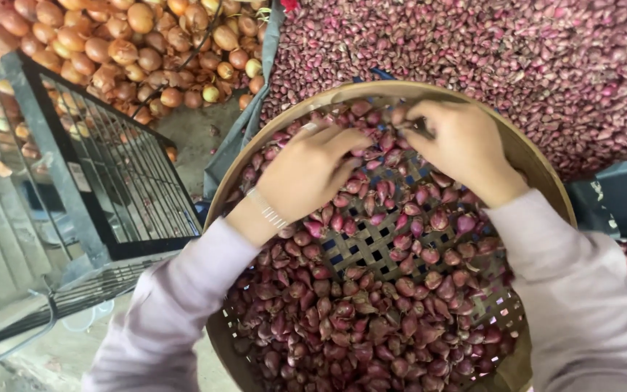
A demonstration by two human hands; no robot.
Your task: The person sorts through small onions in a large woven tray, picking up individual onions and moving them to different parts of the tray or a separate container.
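Observation:
A round woven bamboo sieve tray (546, 181) fills the lower middle of the head view, heaped with several small purple-red shallots (342, 319). My left hand (306, 170) lies palm down on the shallots near the tray's far rim, fingers curled among them. My right hand (459, 145) is beside it at the far edge, fingertips pinched on a shallot. Both arms wear pale lilac sleeves, and a thin bracelet sits on the left wrist. Part of the tray's open lattice bottom (371, 247) shows between the bulbs.
A big heap of the same purple shallots (517, 58) lies beyond the tray. A pile of brown onions (132, 51) is at the upper left. A black wire crate (103, 167) stands on the left, and a dark box (625, 199) at the right.

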